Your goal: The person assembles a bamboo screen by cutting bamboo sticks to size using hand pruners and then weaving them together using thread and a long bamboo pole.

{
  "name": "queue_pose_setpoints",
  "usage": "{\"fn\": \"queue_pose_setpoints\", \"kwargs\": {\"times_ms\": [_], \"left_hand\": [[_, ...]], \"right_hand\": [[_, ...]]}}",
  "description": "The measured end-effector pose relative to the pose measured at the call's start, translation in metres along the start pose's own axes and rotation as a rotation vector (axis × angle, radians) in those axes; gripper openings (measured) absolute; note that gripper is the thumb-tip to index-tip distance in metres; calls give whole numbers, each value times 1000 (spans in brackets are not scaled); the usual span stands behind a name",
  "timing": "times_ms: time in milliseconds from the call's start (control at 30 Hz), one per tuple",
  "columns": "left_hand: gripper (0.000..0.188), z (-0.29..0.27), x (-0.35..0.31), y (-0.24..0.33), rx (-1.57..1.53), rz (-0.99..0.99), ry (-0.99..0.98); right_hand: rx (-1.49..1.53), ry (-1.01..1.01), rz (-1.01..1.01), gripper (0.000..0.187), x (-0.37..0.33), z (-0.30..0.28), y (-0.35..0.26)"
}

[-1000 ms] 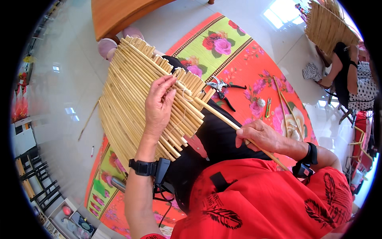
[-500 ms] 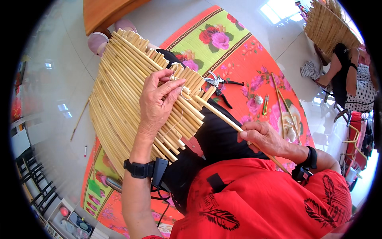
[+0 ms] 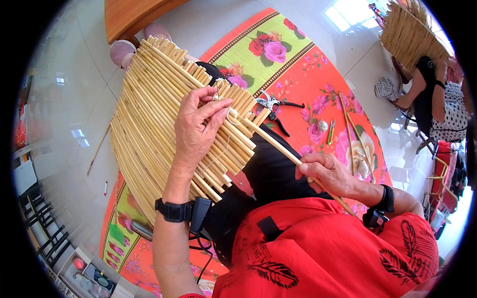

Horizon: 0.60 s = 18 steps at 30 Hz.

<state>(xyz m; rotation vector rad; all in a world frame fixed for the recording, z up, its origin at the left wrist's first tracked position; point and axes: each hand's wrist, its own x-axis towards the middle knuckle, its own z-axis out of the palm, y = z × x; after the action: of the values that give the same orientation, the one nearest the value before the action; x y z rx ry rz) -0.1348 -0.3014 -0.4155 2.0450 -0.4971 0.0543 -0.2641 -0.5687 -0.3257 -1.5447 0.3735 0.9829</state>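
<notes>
A mat of straw-coloured reed stalks [image 3: 154,119] bound side by side lies slantwise across my lap and legs. My left hand [image 3: 198,124] is closed in a pinch over its right part, on a thin pale cord [image 3: 230,119] that loops around the stalks by my fingertips. More cord crosses the stalks below that hand. My right hand [image 3: 325,174] is wrapped around one long reed stalk [image 3: 280,147], whose far end reaches the mat's right edge beside the loop. Its near end runs back past my wrist.
Pruning shears [image 3: 272,107], a green cutter [image 3: 331,130], a small pale ball [image 3: 322,125] and loose stalks [image 3: 351,134] lie on the flowered cloth [image 3: 298,59] to the right. An orange-brown wooden piece [image 3: 134,17] stands ahead. Another person [image 3: 442,99] sits at far right with a similar mat.
Almost nothing differs. My hands keep the same hold on the cord and the stalk, with only a very slight shift. The person at far right has moved a little.
</notes>
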Motion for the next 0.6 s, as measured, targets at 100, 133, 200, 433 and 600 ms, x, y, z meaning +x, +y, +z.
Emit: {"fn": "queue_pose_setpoints", "kwargs": {"times_ms": [100,133,200,433,600], "left_hand": [[22,0,0,1,-6,-12,-1],[21,0,0,1,-9,-20,-2],[21,0,0,3,-18,-27,-2],[20,-1,-1,0,-3,-13,-44],[18,-1,-1,0,13,-1,-40]], "right_hand": [[-5,-3,-4,33,1,0,1],[-9,-5,-6,34,1,1,0],[-16,-7,-9,34,1,0,0],[14,17,-14,32,2,4,0],[81,5,-18,32,2,9,2]]}}
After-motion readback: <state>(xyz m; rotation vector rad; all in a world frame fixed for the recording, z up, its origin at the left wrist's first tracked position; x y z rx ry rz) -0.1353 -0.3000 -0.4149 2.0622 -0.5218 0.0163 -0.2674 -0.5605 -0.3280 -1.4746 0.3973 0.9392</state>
